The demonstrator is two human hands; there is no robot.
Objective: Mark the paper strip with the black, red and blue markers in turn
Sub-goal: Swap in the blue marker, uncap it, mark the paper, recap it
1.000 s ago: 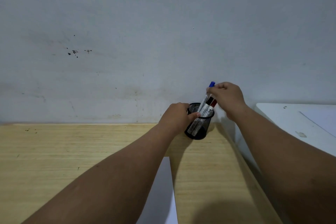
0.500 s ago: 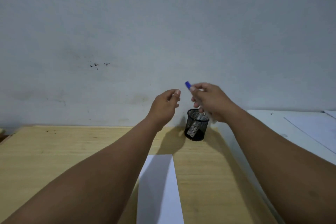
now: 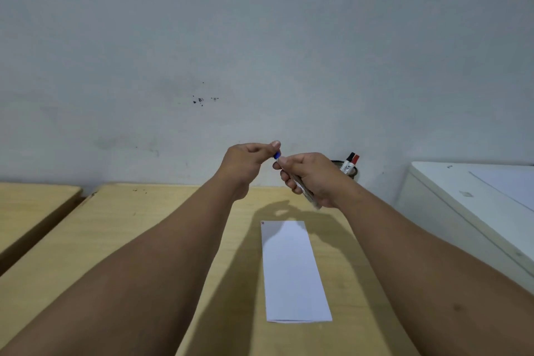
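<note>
My right hand [image 3: 310, 178] grips the barrel of the blue marker [image 3: 300, 188] above the wooden table. My left hand [image 3: 248, 163] pinches its blue cap [image 3: 277, 155] between thumb and finger. The white paper strip [image 3: 291, 272] lies flat on the table below both hands, with a small red mark at its far left corner. Behind my right hand, the black mesh pen cup [image 3: 354, 172] stands by the wall, mostly hidden, and holds the black marker [image 3: 347, 162] and the red marker [image 3: 353, 162].
A wooden table [image 3: 144, 240] carries the strip; a second wooden table [image 3: 31, 202] stands to the left across a gap. At the right is a white cabinet [image 3: 468, 211]. A grey wall rises behind.
My right hand lifted the blue marker out of the pen cup and brought it forward. My left hand let go of the cup and closed on the marker's cap. The view shifted, showing the whole strip.
</note>
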